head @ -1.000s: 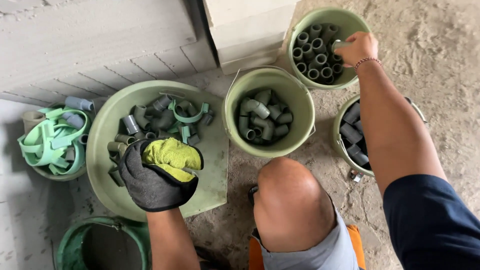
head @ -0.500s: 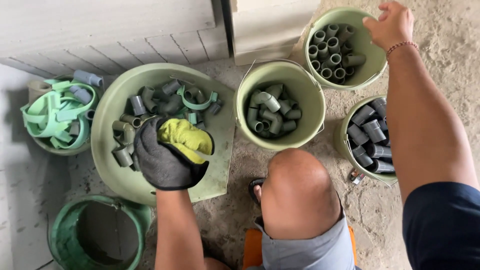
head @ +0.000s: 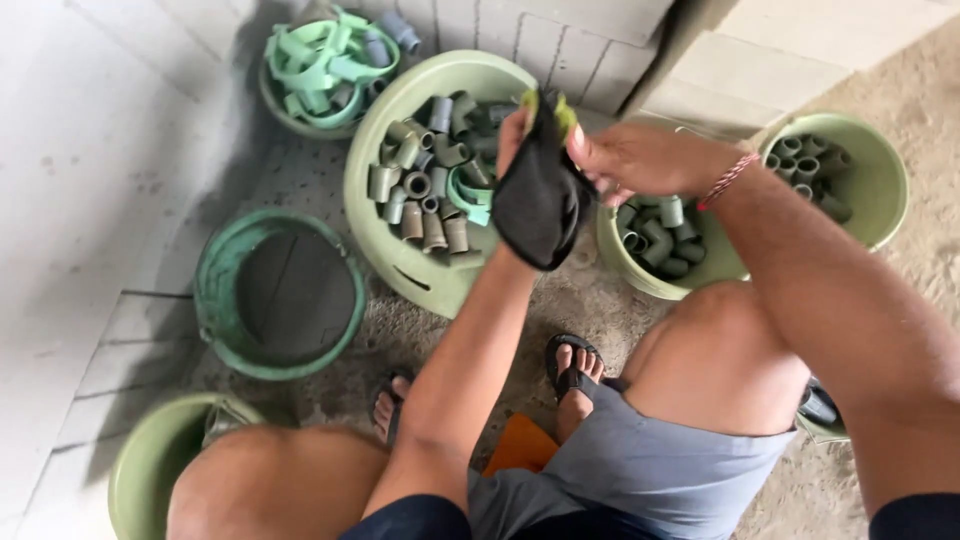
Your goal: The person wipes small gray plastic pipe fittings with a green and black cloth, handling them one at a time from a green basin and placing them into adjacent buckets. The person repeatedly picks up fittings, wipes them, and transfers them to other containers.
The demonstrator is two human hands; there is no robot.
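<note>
My left hand [head: 508, 140] is raised over a wide pale green basin [head: 400, 270] that holds several grey pipe fittings [head: 420, 200]. A black glove with yellow trim [head: 540, 200] hangs over this hand and covers most of it. My right hand [head: 640, 160] reaches in from the right and pinches the glove's top edge by the yellow part. Both hands meet above the basin's right rim.
A bucket of green clamps [head: 320, 60] stands at the back left, with an empty dark green bucket [head: 280, 290] in front of it. Two pale green buckets of grey fittings [head: 640, 275] [head: 885, 190] stand to the right. Another pale bucket [head: 150, 460] is by my left knee. Block walls run behind and to the left.
My right hand has left the far right bucket and come across to grip the glove. My left hand has lifted off the basin. The view has shifted to the left.
</note>
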